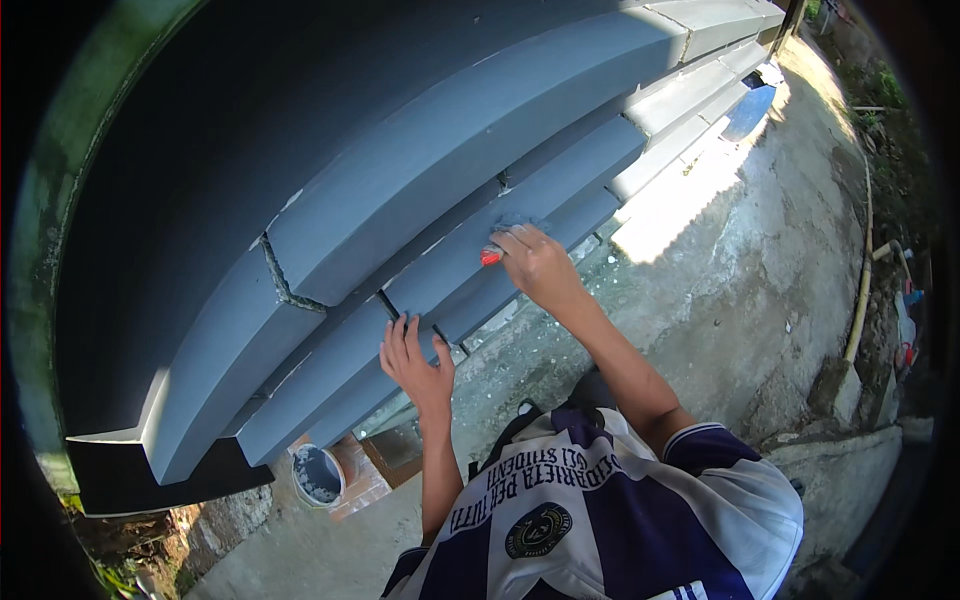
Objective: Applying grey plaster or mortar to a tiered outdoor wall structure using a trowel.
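Grey curved stepped slabs [450, 140] run diagonally across the view, with dark gaps at their joints. My right hand [540, 268] is closed round a small tool with a red part [491, 256], against a middle band beside a wet grey smear [515, 220]; the tool's working end is hidden. Lower left of it, my left hand [418, 365] rests on a lower band, its fingers apart and touching the surface near a narrow dark joint [387, 302].
A bucket of grey material [318, 475] stands on a board below the slabs. Rough concrete ground [740, 330] stretches to the right, with a bamboo pole [858, 320], plants and loose debris along its edge. A blue barrel [750, 105] sits at the far upper right.
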Demonstrator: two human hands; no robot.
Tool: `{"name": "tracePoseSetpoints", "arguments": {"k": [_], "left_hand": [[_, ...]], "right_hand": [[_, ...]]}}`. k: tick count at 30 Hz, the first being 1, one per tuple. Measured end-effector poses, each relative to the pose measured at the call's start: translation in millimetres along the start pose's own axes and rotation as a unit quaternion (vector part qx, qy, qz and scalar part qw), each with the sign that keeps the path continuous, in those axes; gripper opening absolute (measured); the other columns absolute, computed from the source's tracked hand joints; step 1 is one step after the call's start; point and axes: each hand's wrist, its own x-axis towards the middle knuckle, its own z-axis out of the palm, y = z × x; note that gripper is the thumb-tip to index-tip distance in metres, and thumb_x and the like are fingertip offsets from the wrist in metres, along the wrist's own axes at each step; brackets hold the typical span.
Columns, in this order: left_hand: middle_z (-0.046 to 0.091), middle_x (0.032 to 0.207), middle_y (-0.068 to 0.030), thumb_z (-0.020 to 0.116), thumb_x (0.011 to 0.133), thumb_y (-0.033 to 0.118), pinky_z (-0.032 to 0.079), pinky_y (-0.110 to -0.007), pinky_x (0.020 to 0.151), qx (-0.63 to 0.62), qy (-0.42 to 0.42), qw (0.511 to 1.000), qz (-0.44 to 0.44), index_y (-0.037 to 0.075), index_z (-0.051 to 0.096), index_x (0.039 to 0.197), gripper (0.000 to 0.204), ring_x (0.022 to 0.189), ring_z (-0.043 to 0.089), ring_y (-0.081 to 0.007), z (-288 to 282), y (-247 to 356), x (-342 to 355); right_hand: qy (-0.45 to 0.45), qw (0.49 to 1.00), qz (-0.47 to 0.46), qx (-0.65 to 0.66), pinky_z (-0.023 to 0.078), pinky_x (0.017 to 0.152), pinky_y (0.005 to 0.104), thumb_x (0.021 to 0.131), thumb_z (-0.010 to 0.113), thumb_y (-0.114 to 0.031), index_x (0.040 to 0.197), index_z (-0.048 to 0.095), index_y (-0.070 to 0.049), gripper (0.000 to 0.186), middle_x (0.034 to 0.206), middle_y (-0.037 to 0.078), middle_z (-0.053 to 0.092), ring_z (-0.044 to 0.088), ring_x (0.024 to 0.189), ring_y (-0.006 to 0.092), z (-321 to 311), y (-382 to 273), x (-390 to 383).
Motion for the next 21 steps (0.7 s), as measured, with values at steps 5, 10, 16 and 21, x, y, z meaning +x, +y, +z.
{"name": "tracePoseSetpoints", "arguments": {"k": [5,10,16,21], "left_hand": [[0.055,0.133,-0.013,0.062,0.084,0.013,0.032,-0.047,0.107,0.001,0.047,0.999,-0.018,0.004,0.06,0.121,0.039,0.129,0.048,-0.0324,-12,-43,-8],[0.058,0.13,-0.0137,0.062,0.084,0.012,0.035,-0.045,0.102,-0.022,0.11,0.992,-0.058,0.003,0.06,0.12,0.037,0.123,0.053,-0.0332,-25,-70,-26],[0.058,0.131,-0.0139,0.061,0.084,0.008,0.035,-0.046,0.103,0.005,0.126,0.988,-0.089,0.003,0.06,0.119,0.036,0.123,0.053,-0.0338,-35,-73,-38],[0.056,0.133,-0.0162,0.059,0.084,0.004,0.036,-0.049,0.105,-0.024,0.124,0.99,-0.066,0.001,0.06,0.12,0.036,0.126,0.05,-0.0365,-39,-69,-41]], "right_hand": [[-0.051,0.992,-0.091,0.068,0.057,0.067,0.0389,0.077,0.069,-0.006,0.098,0.064,0.004,0.024,0.089,0.015,0.065,0.066,0.084,0.0309,52,-99,-9],[-0.089,0.927,0.129,0.341,0.051,0.054,0.0298,0.084,0.077,-0.02,0.082,0.063,0.005,0.028,0.066,0.01,0.064,0.065,0.058,0.0209,64,-124,17],[0.152,0.924,0.285,0.205,0.047,0.047,0.0303,0.082,0.078,-0.015,0.076,0.061,0.003,0.026,0.056,0.009,0.062,0.059,0.045,0.0187,69,-37,36],[0.102,0.98,0.119,-0.123,0.054,0.063,0.0394,0.081,0.066,-0.004,0.082,0.061,0.005,0.011,0.077,0.016,0.062,0.065,0.077,0.0284,38,-10,61]]}}
